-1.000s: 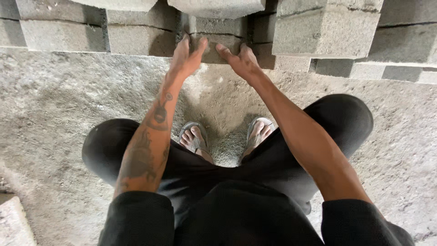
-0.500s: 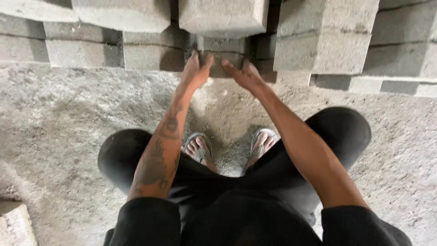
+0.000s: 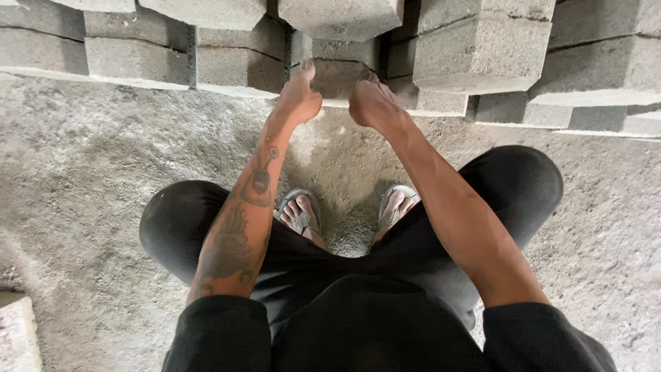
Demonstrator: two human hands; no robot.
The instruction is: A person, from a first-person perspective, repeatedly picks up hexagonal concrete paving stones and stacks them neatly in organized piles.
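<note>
In the head view we squat over a dusty floor [image 3: 89, 179], and our left hand [image 3: 298, 96] and right hand [image 3: 372, 105] reach to the top centre of the frame, either side of one grey block [image 3: 336, 77] in the bottom row of a stack [image 3: 475, 52]. The block lies between the two hands, touching both: the left palm is flat against its left end with the fingers straight, and the right hand curls over its right end, though we cannot tell whether either truly grips it. Below the hands, mid-frame, our sandals [image 3: 301, 210] rest on the floor between black-clad knees.
</note>
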